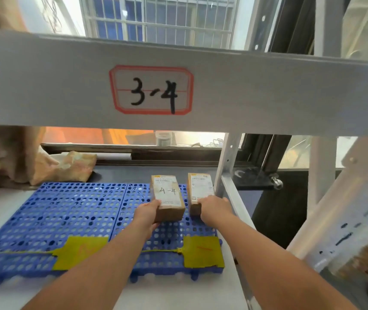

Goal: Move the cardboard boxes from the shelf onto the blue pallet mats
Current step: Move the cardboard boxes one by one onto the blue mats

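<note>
Now each hand, left hand [148, 213] and right hand [214, 205], apparently holds a box [169, 195].

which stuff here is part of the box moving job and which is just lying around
Job: box marked 4-4 in left hand; second labelled box under right hand; blue pallet mats.

Lying about: crumpled brown wrapping; yellow tags; 3-4 shelf label.

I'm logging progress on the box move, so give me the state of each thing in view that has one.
Left box: sealed, lying on the mat, label up, marked 4-4.
Right box: sealed, on the mat's right edge, label up.
Left hand: gripping the left box's near end.
Right hand: fingers on the right box's near end.
Blue pallet mats: flat, side by side.
Yellow tags: lying flat on the mats.
</note>
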`<state>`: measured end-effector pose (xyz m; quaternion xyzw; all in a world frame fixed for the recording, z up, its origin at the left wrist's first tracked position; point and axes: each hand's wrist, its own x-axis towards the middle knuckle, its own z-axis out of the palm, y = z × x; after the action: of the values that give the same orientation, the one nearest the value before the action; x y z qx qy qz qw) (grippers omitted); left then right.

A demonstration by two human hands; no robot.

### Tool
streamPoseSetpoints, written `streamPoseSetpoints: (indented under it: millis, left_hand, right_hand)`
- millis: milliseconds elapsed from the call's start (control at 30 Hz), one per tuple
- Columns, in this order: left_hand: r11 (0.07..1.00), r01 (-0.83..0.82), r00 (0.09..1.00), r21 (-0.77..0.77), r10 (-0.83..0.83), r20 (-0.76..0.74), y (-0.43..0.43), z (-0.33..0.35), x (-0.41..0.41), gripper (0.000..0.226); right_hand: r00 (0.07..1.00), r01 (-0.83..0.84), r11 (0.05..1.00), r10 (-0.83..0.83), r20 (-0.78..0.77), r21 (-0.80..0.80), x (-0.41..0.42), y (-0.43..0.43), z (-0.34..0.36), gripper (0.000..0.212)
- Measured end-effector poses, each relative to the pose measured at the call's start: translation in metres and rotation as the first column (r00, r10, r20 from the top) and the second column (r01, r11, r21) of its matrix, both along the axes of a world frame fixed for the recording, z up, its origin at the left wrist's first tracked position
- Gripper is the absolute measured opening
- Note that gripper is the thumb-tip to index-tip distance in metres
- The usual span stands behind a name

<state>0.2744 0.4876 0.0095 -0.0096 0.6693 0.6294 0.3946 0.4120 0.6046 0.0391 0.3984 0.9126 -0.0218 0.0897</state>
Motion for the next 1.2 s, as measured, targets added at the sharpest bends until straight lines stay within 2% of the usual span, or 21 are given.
streamPoseSetpoints:
  millis: [133, 233, 333, 433, 533, 667, 867, 1200]
  left_hand:
    - [0.999, -0.007, 0.998, -0.047, 0.004, -0.065, 0.012, -0.002, -0.001, 0.019]
    - [0.991, -0.043, 0.990, -0.124, 0.025, -0.139, 0.021, -0.009, -0.004, 0.029]
    - [0.981, 0.040, 0.966, -0.189, -0.087, -0.245, 0.024, -0.009, 0.004, 0.047]
    - [0.963, 0.115, 0.887, -0.244, -0.210, -0.411, 0.030, -0.008, 0.012, 0.057]
    - [0.945, 0.158, 0.788, -0.287, -0.296, -0.539, 0.038, -0.007, 0.016, 0.047]
    - [0.919, 0.175, 0.727, -0.352, -0.362, -0.584, 0.043, -0.006, 0.015, 0.034]
    - [0.848, 0.244, 0.616, -0.471, -0.511, -0.600, 0.044, -0.007, 0.007, 0.056]
    - [0.806, 0.274, 0.548, -0.525, -0.579, -0.603, 0.035, 0.001, 0.005, 0.058]
  right_hand:
    - [0.999, -0.008, 1.000, 0.010, 0.052, -0.021, -0.004, 0.006, 0.006, 0.039]
    - [0.998, 0.004, 0.999, -0.002, 0.069, -0.032, -0.005, 0.007, 0.009, 0.036]
    - [0.999, 0.021, 0.998, -0.018, 0.048, -0.057, -0.007, 0.010, 0.013, 0.033]
    - [1.000, 0.023, 0.998, -0.022, 0.009, -0.066, -0.008, 0.012, 0.014, 0.031]
    - [0.999, 0.033, 0.997, -0.035, -0.019, -0.073, -0.007, 0.011, 0.014, 0.031]
    - [0.999, 0.025, 0.996, -0.027, -0.023, -0.089, -0.005, 0.010, 0.015, 0.031]
    - [0.999, 0.026, 0.994, -0.030, -0.034, -0.106, -0.004, 0.008, 0.016, 0.031]
    - [0.984, 0.108, 0.987, -0.123, -0.130, -0.118, -0.007, 0.004, 0.024, 0.027]
